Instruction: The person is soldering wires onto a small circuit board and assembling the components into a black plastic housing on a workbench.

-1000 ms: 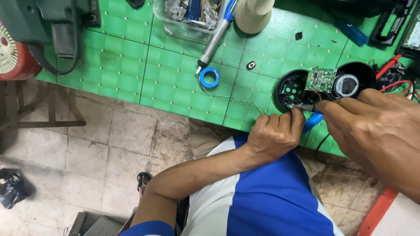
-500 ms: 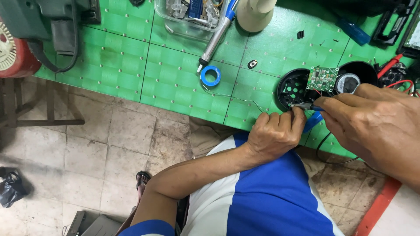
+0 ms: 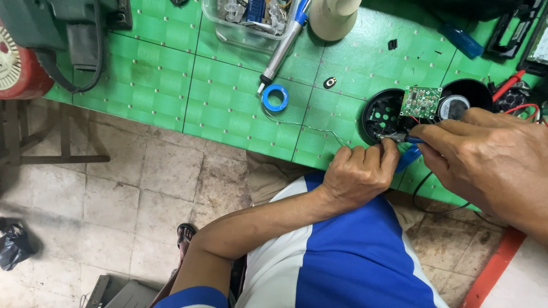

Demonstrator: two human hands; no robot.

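Note:
My left hand (image 3: pixel 359 174) is closed at the near edge of the green mat, pinching a thin solder wire (image 3: pixel 308 128) that runs back to a small blue spool (image 3: pixel 275 97). My right hand (image 3: pixel 491 154) grips blue-handled pliers (image 3: pixel 406 149). Their metal tip rests at the rim of a round black housing (image 3: pixel 381 114), right beside my left fingertips. A small green circuit board (image 3: pixel 421 101) leans on that housing, with a round speaker (image 3: pixel 454 106) just right of it and red wires (image 3: pixel 522 108) further right.
A soldering iron (image 3: pixel 283 47) lies pointing at the spool, next to a clear plastic box (image 3: pixel 231 31) of parts and a cream cylinder (image 3: pixel 334 16). A grey machine (image 3: pixel 57 23) and a red-and-white part (image 3: pixel 20 65) sit at the far left. Tiled floor lies below the green mat (image 3: pixel 171 85).
Both hands stay at the black housing. My left hand has edged slightly up toward the pliers' tip; the view has shifted a little.

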